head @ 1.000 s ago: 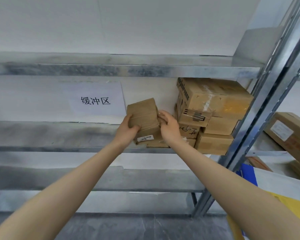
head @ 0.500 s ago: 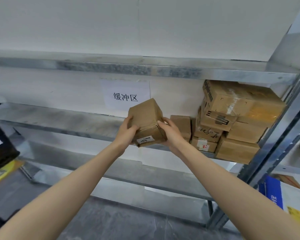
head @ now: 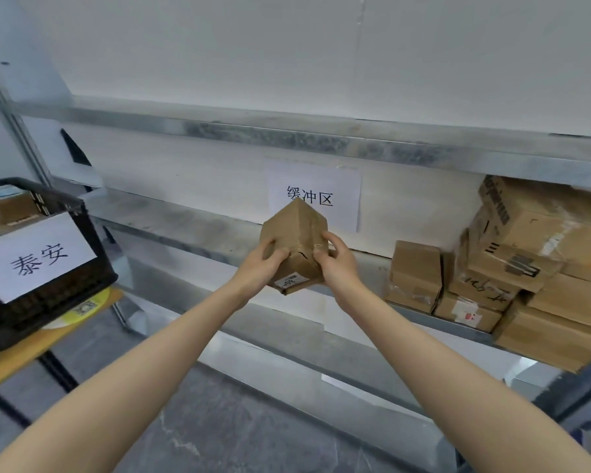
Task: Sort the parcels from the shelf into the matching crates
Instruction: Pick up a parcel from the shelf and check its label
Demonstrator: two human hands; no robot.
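Head view. I hold a small cardboard parcel [head: 296,233] in the air in front of the metal shelf [head: 191,227], clear of its surface. It is between both hands and overlaps the lower edge of the paper sign [head: 313,196] on the wall. The left hand [head: 258,268] grips its left side, fingers curled round the lower part. The right hand [head: 338,268] grips its right side, thumb on the near face. The parcel's long axis stands near upright and slightly tilted, with one long edge turned toward me. The end with the white label [head: 290,280] points down and toward me. Other boxes [head: 526,268] are stacked on the shelf to the right. A black crate [head: 48,295] with a white sign stands at the left on a yellow table [head: 21,349].
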